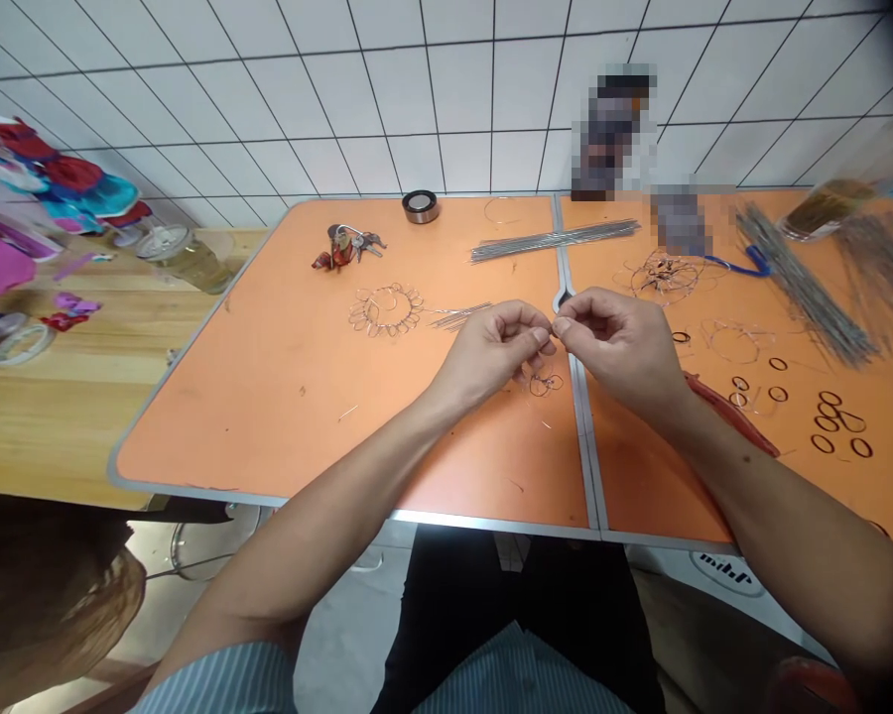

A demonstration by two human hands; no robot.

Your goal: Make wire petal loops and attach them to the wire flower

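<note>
Above the table seam, my left hand (504, 340) and my right hand (619, 335) meet at the fingertips, both closed in a pinch. Thin looped wire (546, 384) shows just under my left fingers and appears to hang from them. What lies between my right thumb and forefinger is too small to make out. Left of my hands is a ring of wire loops (385, 310), with a small bunch of straight wires (461, 316) beside it. Red-handled pliers (733, 415) lie partly behind my right forearm.
A bundle of straight wires (555, 241) crosses the seam, near a roll of tape (421, 206) and keys (361, 241). Tangled wire (664, 277), a thicker wire bundle (811, 288) and several dark rings (826, 421) are at right. A lidded jar (183, 258) stands on the wooden surface at left.
</note>
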